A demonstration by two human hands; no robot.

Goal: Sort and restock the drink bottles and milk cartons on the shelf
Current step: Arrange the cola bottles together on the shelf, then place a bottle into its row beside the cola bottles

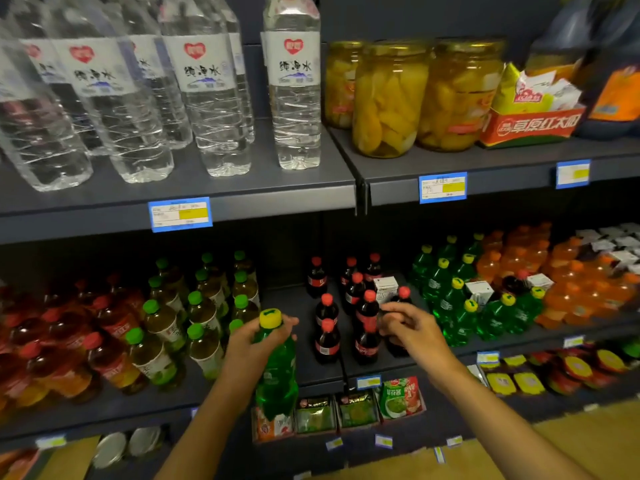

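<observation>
Green plastic soda bottle with a yellow cap (pixel 276 368): my left hand (pixel 250 344) is wrapped round its neck, holding it upright in front of the middle shelf's edge (pixel 322 379). To the right, my right hand (pixel 412 329) reaches loosely curled, holding nothing, among dark cola bottles with red caps (pixel 366 315). Its knuckles could topple them. A small white milk carton (pixel 385 287) stands misplaced behind and could be knocked over too.

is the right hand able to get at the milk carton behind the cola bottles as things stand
Probably not cleanly. The right hand is empty, but the milk carton stands behind red-capped cola bottles that crowd its front; reaching over their caps might work, though it risks knocking one over.
</observation>
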